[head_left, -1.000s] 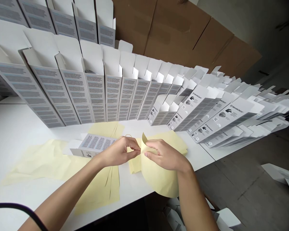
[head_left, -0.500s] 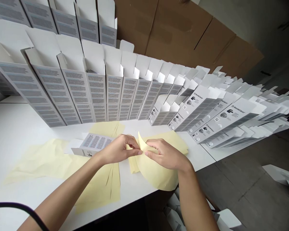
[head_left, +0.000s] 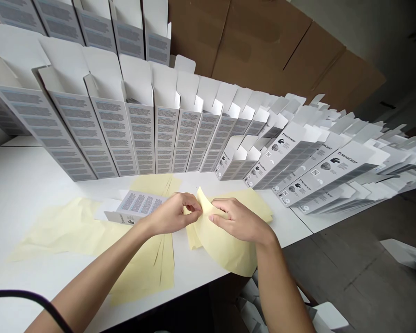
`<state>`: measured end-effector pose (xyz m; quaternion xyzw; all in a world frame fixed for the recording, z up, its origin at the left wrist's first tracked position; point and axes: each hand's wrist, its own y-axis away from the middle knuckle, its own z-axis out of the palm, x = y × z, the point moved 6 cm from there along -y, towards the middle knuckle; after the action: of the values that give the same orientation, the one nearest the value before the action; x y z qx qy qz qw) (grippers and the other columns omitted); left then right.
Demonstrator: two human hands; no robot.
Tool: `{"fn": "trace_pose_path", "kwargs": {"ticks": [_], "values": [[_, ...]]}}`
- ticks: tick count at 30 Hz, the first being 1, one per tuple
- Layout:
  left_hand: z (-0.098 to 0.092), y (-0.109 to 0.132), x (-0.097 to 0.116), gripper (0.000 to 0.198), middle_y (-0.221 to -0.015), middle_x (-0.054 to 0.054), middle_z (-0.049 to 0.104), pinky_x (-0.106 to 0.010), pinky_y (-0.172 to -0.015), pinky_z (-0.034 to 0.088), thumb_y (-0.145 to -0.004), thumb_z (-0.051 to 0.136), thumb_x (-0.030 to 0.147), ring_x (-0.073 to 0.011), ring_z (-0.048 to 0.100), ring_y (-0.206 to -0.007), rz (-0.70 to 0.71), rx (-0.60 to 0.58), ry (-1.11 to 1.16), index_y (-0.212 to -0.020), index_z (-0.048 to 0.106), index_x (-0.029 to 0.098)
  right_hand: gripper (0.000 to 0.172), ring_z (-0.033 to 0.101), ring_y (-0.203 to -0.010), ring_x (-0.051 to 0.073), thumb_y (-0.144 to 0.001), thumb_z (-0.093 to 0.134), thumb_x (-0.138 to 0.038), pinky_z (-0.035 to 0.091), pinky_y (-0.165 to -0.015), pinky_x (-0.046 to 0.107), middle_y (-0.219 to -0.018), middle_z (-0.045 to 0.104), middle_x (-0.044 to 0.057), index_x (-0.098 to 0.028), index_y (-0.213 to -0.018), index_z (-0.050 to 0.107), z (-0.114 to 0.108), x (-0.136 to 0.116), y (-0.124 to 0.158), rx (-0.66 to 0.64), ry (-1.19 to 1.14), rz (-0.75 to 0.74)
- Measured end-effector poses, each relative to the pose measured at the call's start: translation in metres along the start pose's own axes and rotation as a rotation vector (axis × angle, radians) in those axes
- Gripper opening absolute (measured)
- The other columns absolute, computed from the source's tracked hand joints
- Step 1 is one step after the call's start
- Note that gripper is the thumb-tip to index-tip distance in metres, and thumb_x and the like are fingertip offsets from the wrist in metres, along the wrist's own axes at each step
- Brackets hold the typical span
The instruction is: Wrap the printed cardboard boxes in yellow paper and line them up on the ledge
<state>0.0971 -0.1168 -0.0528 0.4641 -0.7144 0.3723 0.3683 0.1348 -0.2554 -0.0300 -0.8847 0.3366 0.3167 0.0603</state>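
Note:
A curled sheet of yellow paper (head_left: 222, 249) stands between my hands, its pointed upper corner raised and its rounded lower part hanging over the table's front edge. My right hand (head_left: 237, 219) grips it from the right, thumb on the near face and fingers behind the fold. At the sheet's left edge my left hand (head_left: 176, 213) is closed in a pinch, thumb against fingertips. More yellow paper (head_left: 253, 201) lies beneath and behind the right hand. Left of my left hand, a small printed carton (head_left: 135, 206) lies on its side with its end flap open.
Long rows of upright white cartons (head_left: 166, 134) with raised flaps line the back of the white table (head_left: 27, 189). Loose yellow sheets (head_left: 145, 273) lie at left. Brown cardboard (head_left: 253, 46) stands behind. A black cable (head_left: 27, 296) crosses the lower left; more cartons (head_left: 327, 317) sit below the table.
My left thumb has drawn back slightly from the right thumb and now presses closer to its own fingertips. The right hand and the sheet have hardly moved.

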Motion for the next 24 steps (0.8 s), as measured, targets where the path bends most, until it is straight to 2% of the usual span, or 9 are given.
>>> {"fn": "trace_pose_path", "kwargs": {"ticks": [5,7,9,11,13,16,18,21,24], "values": [[0.000,-0.002,-0.002,0.011,-0.078,0.000,0.064,-0.026,-0.068,0.045,-0.079,0.053,0.016,-0.0131,0.056,-0.074,-0.016,0.016,-0.007,-0.074,0.063,0.017,0.031,0.025,-0.059,0.009,-0.083,0.049,-0.024,0.021,-0.053,0.025,-0.065,0.027,-0.004,-0.018,-0.065,0.024,-0.002,0.004,-0.002,0.014,-0.014,0.017],[-0.003,-0.003,-0.005,0.010,-0.079,0.000,0.064,-0.026,-0.068,0.045,-0.078,0.053,0.016,-0.0131,0.056,-0.074,-0.027,0.032,-0.009,-0.074,0.062,0.017,0.023,0.033,-0.060,0.010,-0.083,0.052,-0.025,0.026,-0.055,0.024,-0.066,0.036,-0.004,-0.018,-0.067,0.037,-0.005,0.008,-0.003,0.035,-0.065,0.018],[-0.007,-0.003,-0.009,0.010,-0.081,-0.001,0.065,-0.026,-0.069,0.046,-0.077,0.053,0.017,-0.0135,0.057,-0.075,-0.054,0.066,-0.018,-0.075,0.063,0.017,0.008,0.049,-0.071,0.013,-0.083,0.056,-0.027,0.037,-0.062,0.025,-0.077,0.052,-0.001,-0.019,-0.086,0.055,-0.011,0.015,-0.006,0.077,-0.174,0.022],[-0.013,-0.004,-0.014,0.010,-0.082,-0.002,0.066,-0.027,-0.069,0.046,-0.077,0.053,0.018,-0.0144,0.058,-0.076,-0.093,0.126,-0.024,-0.077,0.063,0.016,0.034,0.058,-0.092,0.020,-0.082,0.061,-0.028,0.045,-0.076,0.030,-0.096,0.062,0.005,-0.022,-0.115,0.057,-0.018,0.028,-0.012,0.127,-0.293,0.032],[-0.020,-0.004,-0.019,0.010,-0.081,-0.003,0.066,-0.027,-0.067,0.046,-0.077,0.054,0.020,-0.0154,0.059,-0.076,-0.137,0.196,-0.017,-0.078,0.063,0.016,0.049,0.058,-0.106,0.024,-0.080,0.065,-0.029,0.047,-0.087,0.037,-0.107,0.064,0.008,-0.023,-0.128,0.054,-0.024,0.043,-0.020,0.153,-0.374,0.021],[-0.027,-0.004,-0.023,0.010,-0.079,-0.003,0.066,-0.026,-0.063,0.046,-0.076,0.054,0.020,-0.0159,0.060,-0.075,-0.161,0.255,-0.010,-0.077,0.063,0.015,0.048,0.057,-0.112,0.027,-0.079,0.066,-0.029,0.045,-0.096,0.041,-0.115,0.064,0.011,-0.021,-0.126,0.059,-0.026,0.066,-0.035,0.107,-0.431,-0.043],[-0.030,-0.004,-0.024,0.010,-0.079,-0.003,0.066,-0.025,-0.060,0.045,-0.075,0.053,0.018,-0.0159,0.060,-0.075,-0.138,0.280,-0.039,-0.076,0.062,0.016,0.045,0.058,-0.110,0.027,-0.079,0.065,-0.028,0.045,-0.096,0.041,-0.116,0.064,0.011,-0.019,-0.123,0.061,-0.022,0.082,-0.044,0.076,-0.382,-0.006],[-0.035,-0.003,-0.022,0.011,-0.083,-0.005,0.065,-0.024,-0.057,0.044,-0.077,0.051,0.016,-0.0165,0.060,-0.078,-0.024,0.352,-0.159,-0.077,0.062,0.016,0.044,0.056,-0.111,0.029,-0.071,0.070,-0.024,0.043,-0.095,0.041,-0.118,0.061,0.013,-0.017,-0.114,0.064,-0.021,0.101,-0.049,0.256,-0.144,0.162],[-0.037,0.002,-0.013,0.013,-0.084,-0.006,0.064,-0.028,-0.065,0.047,-0.084,0.048,0.015,-0.0168,0.058,-0.080,0.236,0.475,-0.387,-0.081,0.060,0.016,0.031,0.057,-0.103,0.025,-0.074,0.068,-0.031,0.044,-0.089,0.037,-0.111,0.061,0.012,-0.017,-0.102,0.065,-0.020,0.088,-0.044,0.499,-0.152,0.170]]}}
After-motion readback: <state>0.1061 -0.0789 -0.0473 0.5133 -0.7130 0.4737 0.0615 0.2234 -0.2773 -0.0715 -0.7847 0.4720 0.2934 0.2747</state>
